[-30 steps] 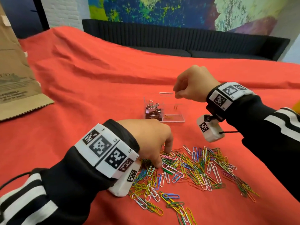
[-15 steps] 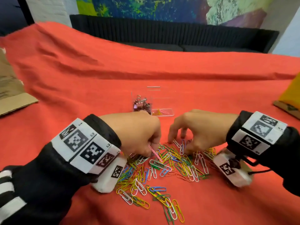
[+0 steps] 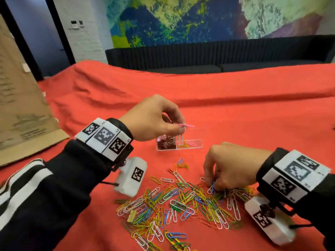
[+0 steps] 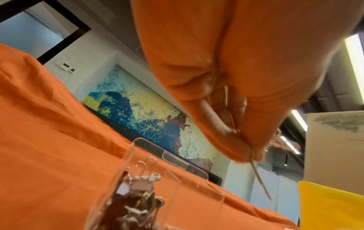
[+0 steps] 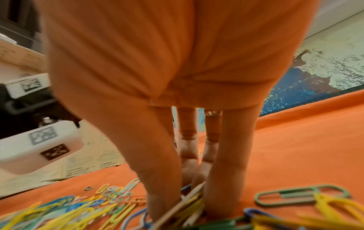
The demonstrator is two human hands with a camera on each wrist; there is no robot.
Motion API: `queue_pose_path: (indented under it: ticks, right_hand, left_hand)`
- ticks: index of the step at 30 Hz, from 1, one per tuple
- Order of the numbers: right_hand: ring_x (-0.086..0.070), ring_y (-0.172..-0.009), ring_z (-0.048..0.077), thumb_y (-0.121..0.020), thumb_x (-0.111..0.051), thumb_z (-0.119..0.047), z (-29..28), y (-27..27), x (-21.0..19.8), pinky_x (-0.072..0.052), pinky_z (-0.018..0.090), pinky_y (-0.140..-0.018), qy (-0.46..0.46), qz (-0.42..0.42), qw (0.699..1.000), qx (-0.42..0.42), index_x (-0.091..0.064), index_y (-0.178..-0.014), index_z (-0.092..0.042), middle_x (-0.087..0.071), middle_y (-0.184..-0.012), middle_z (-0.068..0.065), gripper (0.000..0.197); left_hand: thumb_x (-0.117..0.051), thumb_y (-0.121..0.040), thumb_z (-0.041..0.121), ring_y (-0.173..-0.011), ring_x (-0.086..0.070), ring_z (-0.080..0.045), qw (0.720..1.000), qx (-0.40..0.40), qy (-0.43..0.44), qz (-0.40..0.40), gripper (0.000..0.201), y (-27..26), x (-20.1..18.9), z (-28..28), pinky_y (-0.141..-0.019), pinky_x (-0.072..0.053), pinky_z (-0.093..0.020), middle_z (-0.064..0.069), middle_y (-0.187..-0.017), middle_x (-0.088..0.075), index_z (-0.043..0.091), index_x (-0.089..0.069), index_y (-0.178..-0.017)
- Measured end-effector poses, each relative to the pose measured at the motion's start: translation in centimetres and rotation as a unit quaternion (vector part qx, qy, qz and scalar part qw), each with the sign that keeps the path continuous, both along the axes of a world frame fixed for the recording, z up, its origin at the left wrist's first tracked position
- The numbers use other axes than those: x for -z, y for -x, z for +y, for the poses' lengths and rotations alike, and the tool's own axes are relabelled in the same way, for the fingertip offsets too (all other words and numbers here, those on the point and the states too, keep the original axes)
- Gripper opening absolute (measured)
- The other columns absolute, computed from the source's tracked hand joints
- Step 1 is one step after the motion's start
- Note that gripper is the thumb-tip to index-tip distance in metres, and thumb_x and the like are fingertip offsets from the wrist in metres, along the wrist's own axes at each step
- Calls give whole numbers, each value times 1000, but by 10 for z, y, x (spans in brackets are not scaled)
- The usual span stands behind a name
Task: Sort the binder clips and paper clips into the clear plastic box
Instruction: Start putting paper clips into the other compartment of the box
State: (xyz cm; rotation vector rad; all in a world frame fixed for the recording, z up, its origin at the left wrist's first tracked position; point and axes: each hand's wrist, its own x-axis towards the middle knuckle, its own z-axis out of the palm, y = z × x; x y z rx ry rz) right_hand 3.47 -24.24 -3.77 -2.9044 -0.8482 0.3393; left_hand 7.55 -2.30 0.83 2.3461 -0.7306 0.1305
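A small clear plastic box [image 3: 196, 146] stands on the red cloth; its left compartment holds binder clips [image 3: 165, 142], its right one a few paper clips [image 3: 183, 145]. My left hand [image 3: 178, 126] hovers just above the box and pinches a pink paper clip [image 3: 187, 125]. The left wrist view shows that clip [image 4: 260, 179] sticking out below the fingertips, over the box [image 4: 177, 179]. A heap of coloured paper clips [image 3: 181, 205] lies nearer to me. My right hand [image 3: 214, 183] reaches down into the heap's right side, fingers pinching several clips [image 5: 187, 203].
A brown paper bag [image 3: 21, 109] stands at the left on the cloth. A yellow object [image 4: 331, 205] shows at the right in the left wrist view. A black sofa [image 3: 217, 55] and a painted wall lie beyond the red cloth [image 3: 253, 115].
My left hand has risen from the heap to above the box with a pink clip. My right hand has come down from the box to the heap and now digs into it.
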Motion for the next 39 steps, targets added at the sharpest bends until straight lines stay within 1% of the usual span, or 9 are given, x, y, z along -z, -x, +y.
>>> queue_pose_path:
  ticks: [5, 13, 19, 25, 28, 31, 34, 37, 39]
  right_hand:
    - [-56, -60, -1, -76, -75, -22, -3, -1, -3, -48, 16, -61, -20, 18, 1000, 4, -80, -92, -33, -62, -61, -15, 20]
    - [-61, -72, 9, -76, -72, -16, -2, -1, -2, -54, 22, -70, -31, 18, 999, -6, -79, -91, -31, -60, -62, -16, 22]
    - [-62, -74, 13, -79, -72, -15, -2, -1, -2, -52, 22, -70, -44, 19, 999, 0, -81, -89, -27, -59, -66, -14, 18]
    - [-66, -75, 12, -78, -72, -15, -1, -2, -3, -58, 25, -71, -43, 27, 999, 6, -82, -87, -26, -63, -66, -13, 17]
    - [-64, -68, 9, -78, -64, -10, -2, 1, -5, -58, 25, -69, -36, 29, 999, 2, -82, -88, -27, -63, -63, -13, 27]
    - [-56, -61, 3, -73, -57, -7, -5, 3, -6, -47, 19, -63, -15, 35, 999, -8, -80, -94, -32, -61, -62, -13, 40]
    - [-56, -61, 2, -74, -62, -8, -5, 2, -5, -46, 18, -58, -2, 44, 999, -8, -78, -94, -33, -61, -62, -14, 35]
    - [-67, -74, 10, -72, -76, -13, -5, 2, -3, -57, 24, -69, 0, 47, 999, -6, -79, -89, -31, -72, -75, -11, 24]
    - [-69, -75, 8, -70, -80, -18, -6, 0, -2, -60, 28, -74, -5, 39, 999, -9, -78, -82, -31, -75, -78, -10, 18]
  left_hand:
    - [-80, -82, 8, -65, -70, -16, 1000, -17, 25, 2, 8, -37, -14, -18, -68, -60, -29, -9, -72, -76, 11, -74, -80]
    - [-81, -77, 17, -58, -67, -1, 985, -71, -143, -59, 5, -75, -2, -43, -58, -45, -9, 7, -66, -73, 20, -77, -80]
    - [-83, -72, 22, -69, -67, -8, 957, -60, -271, -89, 13, -76, 2, -56, -66, -48, -20, 7, -75, -74, 21, -78, -85]
    - [-81, -76, 15, -73, -68, 0, 959, -46, -274, -62, 26, -74, -3, -54, -80, -57, -28, 8, -82, -77, 24, -76, -100]
    - [-79, -79, 25, -75, -70, -5, 960, -29, -262, -97, 18, -56, -7, -51, -81, -57, -31, 10, -81, -76, 25, -76, -98]
    - [-80, -78, 37, -72, -68, -5, 953, 10, -282, -107, 19, -25, -5, -48, -75, -55, -28, 12, -76, -72, 26, -74, -92]
    - [-82, -72, 50, -72, -66, 1, 931, 68, -358, -23, 33, 4, 7, -44, -72, -53, -22, 17, -79, -70, 31, -71, -96]
    - [-79, -64, 68, -72, -59, 11, 899, 111, -420, 61, 55, 24, 28, -41, -69, -48, -16, 20, -93, -68, 36, -68, -107]
    - [-75, -67, 70, -68, -55, 11, 902, 128, -408, 58, 54, 31, 40, -42, -65, -44, -15, 18, -92, -66, 33, -68, -107]
